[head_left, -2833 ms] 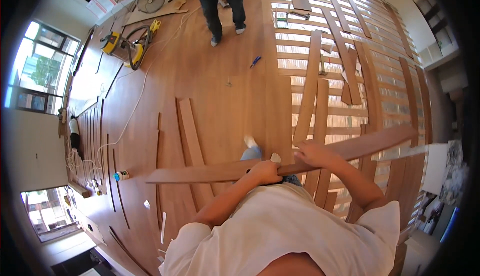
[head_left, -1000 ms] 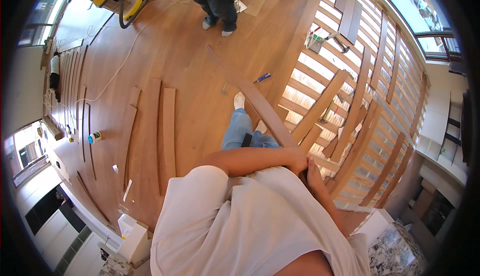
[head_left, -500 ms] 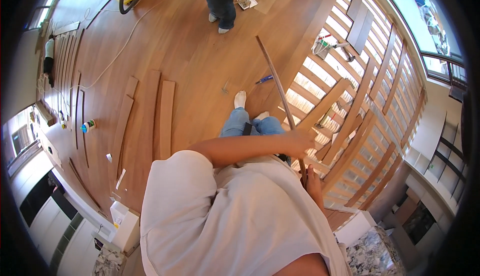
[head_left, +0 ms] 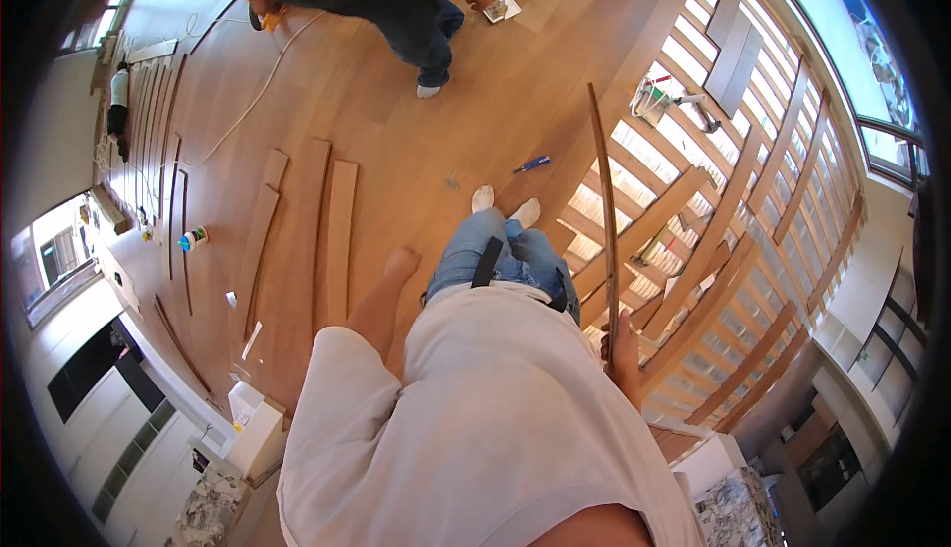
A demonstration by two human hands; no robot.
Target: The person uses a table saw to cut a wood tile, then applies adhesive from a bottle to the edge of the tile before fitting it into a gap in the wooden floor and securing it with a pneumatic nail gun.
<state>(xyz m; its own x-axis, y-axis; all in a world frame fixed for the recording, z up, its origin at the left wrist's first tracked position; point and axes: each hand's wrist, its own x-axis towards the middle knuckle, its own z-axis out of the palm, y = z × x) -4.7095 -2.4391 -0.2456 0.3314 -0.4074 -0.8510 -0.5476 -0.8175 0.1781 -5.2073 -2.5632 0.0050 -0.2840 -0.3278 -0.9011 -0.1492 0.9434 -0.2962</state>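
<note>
A long, narrow wooden floorboard (head_left: pixel 606 190), seen nearly edge-on, stands up at my right side. My right hand (head_left: pixel 622 349) is closed around its lower part. On the other side my left hand (head_left: pixel 401 264) hangs beside my hip, loosely curled and apart from everything, over the laid wooden floor (head_left: pixel 396 170). Nearest to it lies a loose floorboard (head_left: pixel 340 240). Past my feet, a blue pen-shaped tool (head_left: pixel 533 164) rests on the floor.
Open joists (head_left: pixel 684 319) with gaps and loose boards spread to my right, with a hammer (head_left: pixel 705 116) among them. Ahead, another person (head_left: pixel 396 12) bends toward a small white tray (head_left: pixel 502 8). More loose boards (head_left: pixel 260 240), a tub (head_left: pixel 194 239) and a cord (head_left: pixel 263 91) lie left.
My left hand has left the floorboard and dropped to my left side. The board has swung more upright in my right hand. The other person has bent down, one hand at the tray.
</note>
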